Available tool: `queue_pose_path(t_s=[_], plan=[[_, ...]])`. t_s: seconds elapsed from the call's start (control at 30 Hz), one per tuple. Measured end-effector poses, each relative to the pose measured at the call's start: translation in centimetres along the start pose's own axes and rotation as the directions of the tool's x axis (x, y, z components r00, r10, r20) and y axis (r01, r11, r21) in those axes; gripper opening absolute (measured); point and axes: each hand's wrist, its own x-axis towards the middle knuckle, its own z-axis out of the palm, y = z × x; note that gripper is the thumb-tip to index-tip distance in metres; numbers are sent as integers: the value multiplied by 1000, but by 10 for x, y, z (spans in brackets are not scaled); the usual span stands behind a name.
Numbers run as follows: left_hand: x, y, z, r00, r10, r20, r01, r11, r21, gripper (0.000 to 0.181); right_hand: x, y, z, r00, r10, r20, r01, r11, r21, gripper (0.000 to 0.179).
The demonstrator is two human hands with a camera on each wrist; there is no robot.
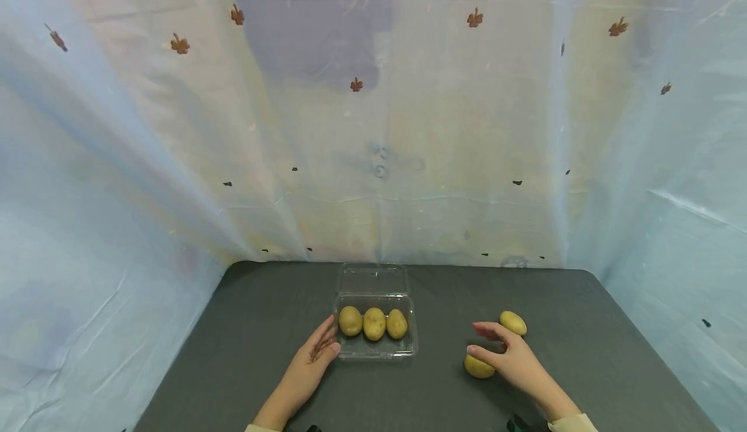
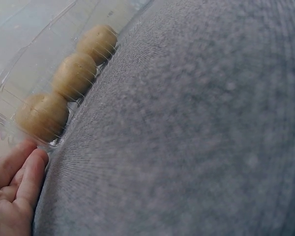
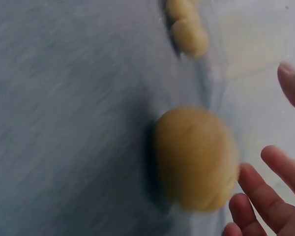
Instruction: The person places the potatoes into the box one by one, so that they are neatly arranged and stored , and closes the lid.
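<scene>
A clear plastic clamshell box (image 1: 379, 353) stands on the table with its lid (image 1: 373, 281) folded back. Three yellow potatoes (image 1: 374, 324) lie in a row inside it. Against the box's left side is my left hand (image 1: 305, 368), fingers extended and thumb at the near left corner. In the left wrist view, the fingertips (image 2: 37, 160) are right at the box's wall. Over a loose potato (image 1: 479, 367) at the right, my right hand (image 1: 516, 359) has its thumb and fingers spread apart. The right wrist view has this potato (image 3: 196, 160) blurred beside the fingers.
Another loose potato (image 1: 513, 322) lies just beyond the right hand. The dark grey table (image 1: 262, 315) ends at a pale plastic curtain (image 1: 373, 224) at the back and sides. A small dark object (image 1: 518, 423) shows below the right wrist.
</scene>
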Motion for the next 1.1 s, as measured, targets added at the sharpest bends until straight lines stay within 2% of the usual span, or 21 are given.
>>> queue_pose_path(t_s=[0.23, 0.43, 0.63, 0.87, 1.1], plan=[[-1, -2, -2, 1000, -6, -2, 6, 1000, 4, 61, -2, 27, 3, 998, 36, 53, -39, 997, 69, 53], [0, -3, 1, 1000, 4, 1, -4, 1000, 9, 61, -1, 45, 0, 988, 48, 145, -71, 984, 163, 54], [1, -4, -1, 1000, -4, 14, 4, 1000, 2, 61, 3, 47, -4, 977, 33, 211, -72, 982, 176, 52], [1, -2, -1, 1000, 23, 10, -23, 1000, 17, 60, 4, 46, -4, 976, 27, 214, -59, 987, 149, 49], [1, -3, -4, 1000, 4, 30, -5, 1000, 12, 59, 3, 48, -1, 977, -13, 212, -15, 991, 131, 49]])
